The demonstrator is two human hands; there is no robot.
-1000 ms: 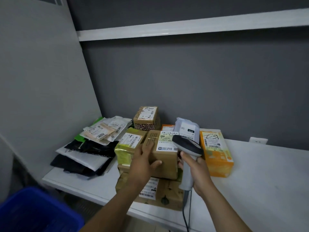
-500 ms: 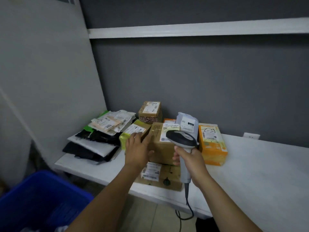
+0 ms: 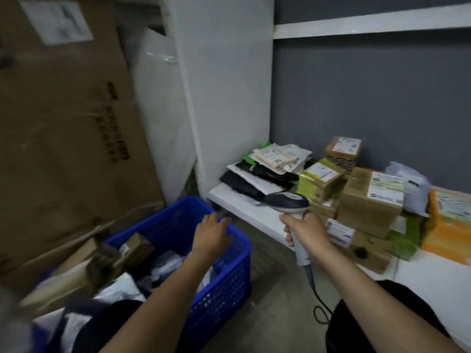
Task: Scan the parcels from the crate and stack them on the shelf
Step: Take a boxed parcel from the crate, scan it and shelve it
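Right hand (image 3: 304,231) is wrapped tight round the handle of the barcode scanner (image 3: 288,202), scanner head pointing left, cable hanging down toward the floor. Left hand (image 3: 211,234) has nothing in it, fingers loose and a bit spread, hovering over the far side of the blue crate (image 3: 229,281) at near left. Crate's got a mix in it: a small brown box (image 3: 135,247) tilted on top, some white poly bags, and the rest is too blurry to call. Over on the right, the white shelf (image 3: 249,212) carries the stacked parcels. Flat mailers (image 3: 265,171) sit at the left end, then a yellow-green box (image 3: 318,182), a taped brown box (image 3: 369,200) sitting on other cartons, and an orange box (image 3: 448,225) farthest right. Big cardboard sheet (image 3: 63,123) leans at far left.
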